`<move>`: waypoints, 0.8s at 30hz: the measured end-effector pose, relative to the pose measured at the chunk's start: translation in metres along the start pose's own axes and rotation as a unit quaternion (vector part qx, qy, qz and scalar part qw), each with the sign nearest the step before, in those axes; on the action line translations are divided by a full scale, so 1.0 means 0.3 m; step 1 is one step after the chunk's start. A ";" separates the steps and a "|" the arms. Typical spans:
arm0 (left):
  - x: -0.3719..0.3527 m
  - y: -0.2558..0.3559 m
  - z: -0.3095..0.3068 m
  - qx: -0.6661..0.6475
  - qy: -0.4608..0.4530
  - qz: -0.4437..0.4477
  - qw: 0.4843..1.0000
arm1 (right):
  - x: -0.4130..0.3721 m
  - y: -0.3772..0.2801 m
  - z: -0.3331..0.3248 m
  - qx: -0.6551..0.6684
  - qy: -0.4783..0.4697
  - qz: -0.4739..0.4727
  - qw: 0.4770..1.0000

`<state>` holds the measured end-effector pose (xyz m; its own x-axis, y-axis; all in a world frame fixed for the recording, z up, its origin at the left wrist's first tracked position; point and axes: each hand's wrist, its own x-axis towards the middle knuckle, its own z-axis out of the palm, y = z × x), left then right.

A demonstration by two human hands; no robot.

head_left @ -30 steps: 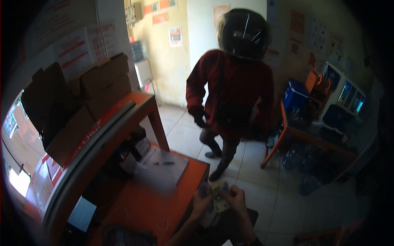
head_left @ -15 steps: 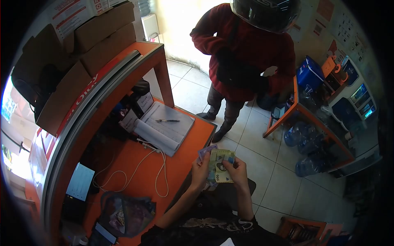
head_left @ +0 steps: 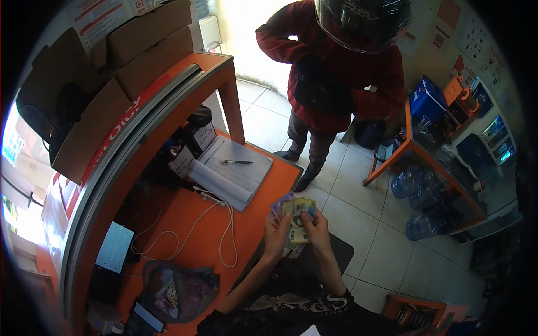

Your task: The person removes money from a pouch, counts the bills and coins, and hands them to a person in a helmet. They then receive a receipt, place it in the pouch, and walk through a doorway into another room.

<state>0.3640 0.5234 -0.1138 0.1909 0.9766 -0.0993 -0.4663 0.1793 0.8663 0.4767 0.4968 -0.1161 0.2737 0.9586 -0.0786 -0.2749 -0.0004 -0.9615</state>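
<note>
Several banknotes (head_left: 297, 235) are held between my two hands in front of my body, above the front edge of the desk. A purple note (head_left: 281, 205) sticks out at the left of the bunch, behind yellow-green ones. My left hand (head_left: 276, 234) is closed on the left side of the notes, thumb on top. On their right side, my right hand (head_left: 318, 228) pinches a yellow-green note between thumb and fingers. The lower ends of some notes are partly hidden by my fingers.
On the orange desk (head_left: 197, 238) lie an open notebook (head_left: 246, 172) with a pen (head_left: 236, 162), a white cable (head_left: 231, 238), a pouch (head_left: 182, 291) and phones. A person (head_left: 344, 78) in a helmet stands opposite. Water jugs (head_left: 426, 221) sit beneath the right table.
My right hand has moved a little closer to my left, and the top notes have shifted and tilted between my fingers. The whole view has moved slightly.
</note>
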 end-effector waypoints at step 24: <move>-0.277 0.596 0.100 0.047 -0.280 0.213 0.935 | -0.010 -0.004 -0.063 0.081 -0.016 0.044 0.996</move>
<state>0.2908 0.4708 0.0642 0.4389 0.7367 0.5143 -0.5308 -0.2492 0.8100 0.4935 0.4886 -0.1197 0.2126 0.9656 -0.1496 -0.4421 -0.0415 -0.8960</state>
